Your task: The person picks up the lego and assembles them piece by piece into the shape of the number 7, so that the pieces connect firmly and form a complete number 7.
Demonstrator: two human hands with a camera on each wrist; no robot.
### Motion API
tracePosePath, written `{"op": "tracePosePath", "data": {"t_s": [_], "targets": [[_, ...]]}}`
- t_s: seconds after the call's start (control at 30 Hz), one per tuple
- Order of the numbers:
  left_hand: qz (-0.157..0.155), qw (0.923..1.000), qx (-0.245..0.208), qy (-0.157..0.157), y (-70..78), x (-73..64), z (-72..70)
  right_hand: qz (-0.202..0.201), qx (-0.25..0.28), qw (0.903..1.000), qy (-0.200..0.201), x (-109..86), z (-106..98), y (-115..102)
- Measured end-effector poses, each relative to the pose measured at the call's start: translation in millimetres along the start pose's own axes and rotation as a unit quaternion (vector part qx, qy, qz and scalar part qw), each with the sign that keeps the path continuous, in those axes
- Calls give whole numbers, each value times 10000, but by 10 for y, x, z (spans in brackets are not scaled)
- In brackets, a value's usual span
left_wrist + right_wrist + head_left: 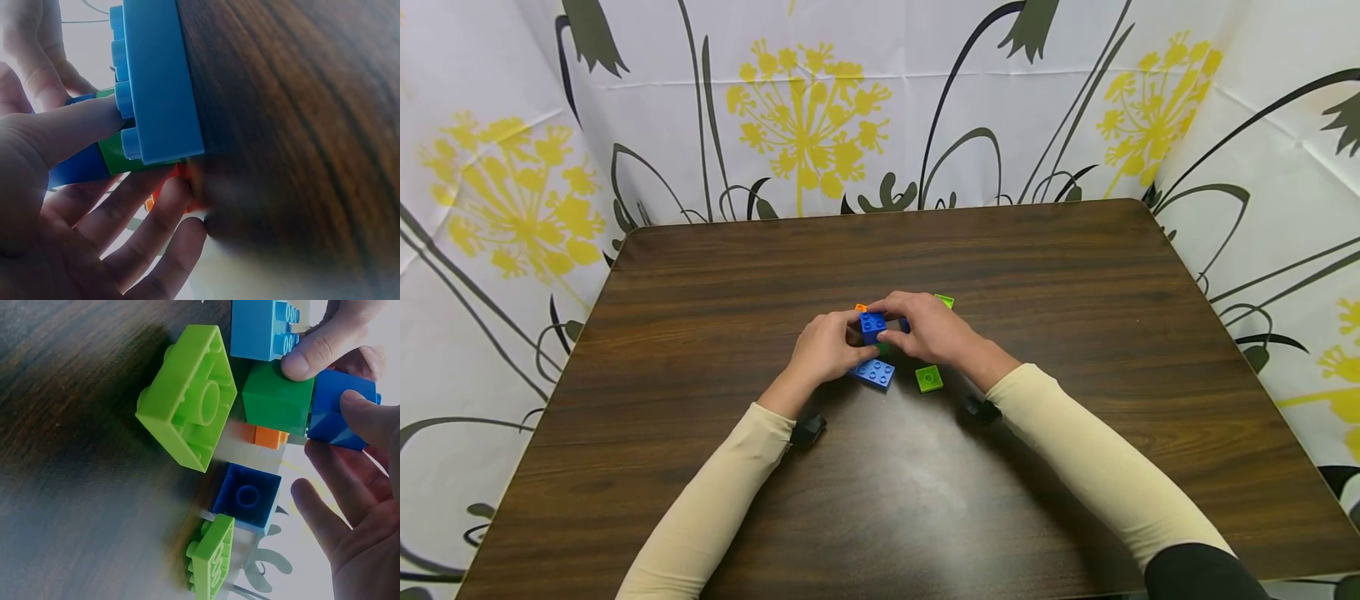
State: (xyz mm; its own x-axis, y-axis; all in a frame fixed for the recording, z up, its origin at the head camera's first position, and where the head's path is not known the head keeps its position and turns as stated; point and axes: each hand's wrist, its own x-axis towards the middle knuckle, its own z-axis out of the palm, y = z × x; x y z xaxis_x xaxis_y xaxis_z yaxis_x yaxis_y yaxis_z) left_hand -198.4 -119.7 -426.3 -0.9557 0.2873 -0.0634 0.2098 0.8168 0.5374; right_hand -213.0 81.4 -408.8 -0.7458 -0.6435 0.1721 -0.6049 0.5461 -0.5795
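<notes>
Above the middle of the table, a dark blue brick (873, 325) sits on top of a green brick (275, 397). My right hand (936, 329) pinches the blue brick between thumb and fingers. From the other side, my left hand (825, 346) holds the green brick, its thumb across the near face and its fingers behind. A light blue brick (876, 374) lies studs up on the table just below the left thumb. In the right wrist view, a small gap line shows between the blue and green bricks.
One lime green piece (928, 379) lies upside down nearer me, and another lime green piece (945, 300) lies beyond the right hand. A second dark blue brick (250, 494), open side showing, and an orange brick (861, 307) lie behind the hands. A patterned curtain (910, 100) hangs behind the table.
</notes>
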Motion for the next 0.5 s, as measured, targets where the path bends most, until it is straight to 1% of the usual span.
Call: {"op": "tracePosePath", "data": {"t_s": [0.27, 0.37, 0.5], "targets": [[22, 10000, 45, -1, -6, -5, 0, 152, -34, 9998, -105, 5, -5, -17], [88, 10000, 39, -8, -7, -2, -4, 219, -44, 9997, -115, 4, -5, -19], [233, 9996, -148, 21, -9, 1, -44, 237, -55, 9996, -116, 5, -7, -16]]}}
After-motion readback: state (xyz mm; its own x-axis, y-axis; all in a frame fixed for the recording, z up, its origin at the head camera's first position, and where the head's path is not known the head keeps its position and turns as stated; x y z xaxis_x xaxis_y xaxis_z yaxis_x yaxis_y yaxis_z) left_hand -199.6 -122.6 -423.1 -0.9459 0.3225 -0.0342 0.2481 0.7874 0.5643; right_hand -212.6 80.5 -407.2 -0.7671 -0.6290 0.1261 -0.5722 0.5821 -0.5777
